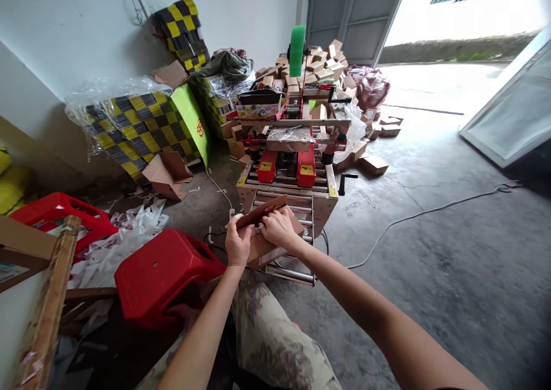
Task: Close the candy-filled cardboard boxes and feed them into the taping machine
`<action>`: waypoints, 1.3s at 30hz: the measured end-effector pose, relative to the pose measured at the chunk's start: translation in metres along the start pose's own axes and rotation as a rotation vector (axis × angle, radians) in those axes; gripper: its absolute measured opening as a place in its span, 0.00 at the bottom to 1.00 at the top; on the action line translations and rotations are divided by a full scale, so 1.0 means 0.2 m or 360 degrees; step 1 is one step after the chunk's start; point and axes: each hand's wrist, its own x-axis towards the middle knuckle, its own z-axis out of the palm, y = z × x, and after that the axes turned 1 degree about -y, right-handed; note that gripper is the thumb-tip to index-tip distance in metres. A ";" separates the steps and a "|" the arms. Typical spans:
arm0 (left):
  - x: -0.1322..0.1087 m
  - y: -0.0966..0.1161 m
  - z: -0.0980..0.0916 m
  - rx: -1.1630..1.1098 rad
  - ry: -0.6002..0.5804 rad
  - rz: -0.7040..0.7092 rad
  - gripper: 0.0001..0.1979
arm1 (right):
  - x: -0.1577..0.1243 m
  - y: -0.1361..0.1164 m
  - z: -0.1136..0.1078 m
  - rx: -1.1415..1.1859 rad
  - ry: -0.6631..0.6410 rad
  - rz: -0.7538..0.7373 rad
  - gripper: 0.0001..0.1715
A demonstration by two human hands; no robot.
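Single head-worn cam, facing forward and tilted down. It's pretty close to the near edge of the roller conveyor [297, 275].

- We see a grey floor [439, 298]; directly on it are a red stool [159, 275], white scraps [107, 258], an open carton [161, 175] and a cable [400, 221].
- Farther away, some small boxes [373, 166] also lie on this floor.
- We see a roller conveyor [297, 276]; a brown box [260, 249] is over it, but we cannot tell if it rests there.
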 end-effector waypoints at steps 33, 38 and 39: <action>-0.22 0.10 -0.21 -0.0948 -0.0709 -0.1005 0.23 | -0.43 0.01 0.05 -0.0016 -0.0078 -0.0460 0.39; -0.34 -0.04 -0.37 -0.0717 -0.0563 -0.1103 0.20 | 0.08 0.35 0.05 -0.0110 -0.0042 -0.0335 0.35; -0.38 -0.06 -0.40 -0.0678 -0.0530 -0.1134 0.20 | 0.21 0.43 0.02 -0.0156 -0.0057 -0.0264 0.35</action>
